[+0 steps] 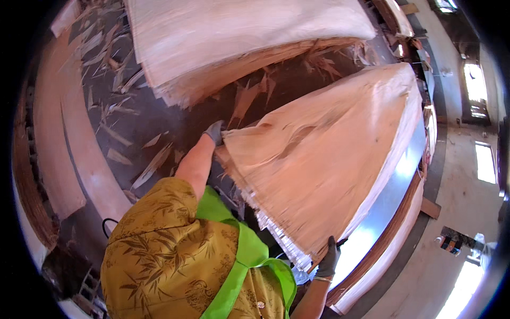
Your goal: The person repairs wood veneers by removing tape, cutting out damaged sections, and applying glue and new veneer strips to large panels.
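Observation:
A tan wood veneer sheet (319, 159), wavy and ragged along its near edge, lies on top of a stack in front of me. My left hand (215, 132), in a grey glove, grips its left corner. At the near right corner, my right hand (330, 259), also gloved, holds the edge, with part of its fingers hidden by the sheet. Splintered layers (281, 239) show beneath the near edge. A shiny metal surface (390, 196) runs along the right side of the sheet.
A tall pile of pale veneer (249, 26) stands beyond. Broken wood strips (154, 165) litter the dark floor to the left. Long veneer strips (87, 143) lie at the far left. Another veneer stack (372, 255) borders the metal surface on the right.

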{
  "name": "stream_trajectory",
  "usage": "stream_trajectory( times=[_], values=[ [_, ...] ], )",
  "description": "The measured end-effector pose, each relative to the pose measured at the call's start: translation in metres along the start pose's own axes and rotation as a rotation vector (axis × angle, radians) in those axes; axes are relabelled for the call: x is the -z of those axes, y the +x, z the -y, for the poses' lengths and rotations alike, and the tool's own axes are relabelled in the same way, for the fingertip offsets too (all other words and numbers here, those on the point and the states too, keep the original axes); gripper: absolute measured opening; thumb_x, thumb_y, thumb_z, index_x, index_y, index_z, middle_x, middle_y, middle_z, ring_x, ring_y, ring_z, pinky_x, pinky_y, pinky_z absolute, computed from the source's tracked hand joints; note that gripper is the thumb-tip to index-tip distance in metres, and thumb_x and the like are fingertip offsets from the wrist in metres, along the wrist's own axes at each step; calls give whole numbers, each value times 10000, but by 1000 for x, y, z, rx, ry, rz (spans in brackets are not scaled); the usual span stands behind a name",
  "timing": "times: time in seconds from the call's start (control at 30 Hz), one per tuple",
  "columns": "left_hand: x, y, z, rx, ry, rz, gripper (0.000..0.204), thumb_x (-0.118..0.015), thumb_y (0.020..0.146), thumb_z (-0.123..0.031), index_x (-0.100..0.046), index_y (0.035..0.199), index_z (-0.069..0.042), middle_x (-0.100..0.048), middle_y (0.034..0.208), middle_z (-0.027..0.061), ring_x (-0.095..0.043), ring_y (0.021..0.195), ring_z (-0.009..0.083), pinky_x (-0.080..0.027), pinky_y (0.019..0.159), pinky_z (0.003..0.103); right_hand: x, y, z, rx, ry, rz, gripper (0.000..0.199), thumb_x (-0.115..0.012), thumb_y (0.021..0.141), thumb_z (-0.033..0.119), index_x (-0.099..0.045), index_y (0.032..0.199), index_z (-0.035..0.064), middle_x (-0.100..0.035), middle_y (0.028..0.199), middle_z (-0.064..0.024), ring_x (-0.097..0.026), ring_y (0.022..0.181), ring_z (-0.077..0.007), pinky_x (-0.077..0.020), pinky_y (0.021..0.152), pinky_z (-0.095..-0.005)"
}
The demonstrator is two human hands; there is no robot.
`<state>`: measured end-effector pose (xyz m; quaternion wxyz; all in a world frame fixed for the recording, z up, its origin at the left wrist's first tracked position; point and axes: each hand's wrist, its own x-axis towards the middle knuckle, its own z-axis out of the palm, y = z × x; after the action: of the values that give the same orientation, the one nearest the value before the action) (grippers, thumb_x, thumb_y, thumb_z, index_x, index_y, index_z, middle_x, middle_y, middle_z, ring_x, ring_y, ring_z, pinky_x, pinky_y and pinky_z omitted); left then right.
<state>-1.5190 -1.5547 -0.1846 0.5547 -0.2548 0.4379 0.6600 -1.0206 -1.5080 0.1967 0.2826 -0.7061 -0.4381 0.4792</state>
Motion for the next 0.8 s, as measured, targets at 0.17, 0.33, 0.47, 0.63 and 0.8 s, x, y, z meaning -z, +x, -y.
stream_trajectory(
  times=[0.17, 0.33, 0.47, 0.63, 0.8],
  values=[
    [-24, 3, -30, -381, 1137, -72, 427, -472, 887, -313, -558, 1119, 34, -621, 1035, 181, -591, 990, 274, -443, 866, 393, -39, -28, 32, 215, -226, -172, 334, -678, 799, 163, -586, 1002, -85, -606, 883, -89, -527, 747, -157, -456, 677, -288],
    [-84, -46, -62, -1025, 733, -55, 331, -555, 884, -210, -581, 1118, 22, -622, 1056, 116, -566, 974, 197, -428, 887, 315, -64, -39, 43, 218, -389, -334, 280, -677, 788, 203, -503, 660, 24, -447, 597, 6, -390, 564, -120, -322, 475, -303],
    [-150, -121, -102, -1090, 618, 176, 437, -556, 888, -156, -470, 1264, 50, -543, 1218, 125, -496, 1119, 178, -367, 978, 284, -56, -43, 49, 293, -507, -377, 299, -676, 785, 203, -505, 664, -12, -460, 580, -11, -388, 561, -136, -326, 475, -325],
    [-225, -241, -124, -1068, 391, 476, 482, -557, 900, -152, -411, 1311, 53, -449, 1347, 129, -431, 1225, 169, -330, 1024, 268, -50, -58, 68, 331, -440, -423, 324, -674, 793, 175, -493, 579, 13, -445, 546, 19, -374, 525, -89, -298, 453, -303],
    [-267, -332, -132, -1162, 424, 659, 478, -496, 931, -202, -395, 1329, 44, -418, 1376, 120, -372, 1271, 171, -272, 1060, 290, -32, -63, 73, 405, -402, -421, 305, -680, 786, 172, -506, 592, 15, -446, 552, 27, -371, 530, -76, -291, 451, -282]
  ],
)
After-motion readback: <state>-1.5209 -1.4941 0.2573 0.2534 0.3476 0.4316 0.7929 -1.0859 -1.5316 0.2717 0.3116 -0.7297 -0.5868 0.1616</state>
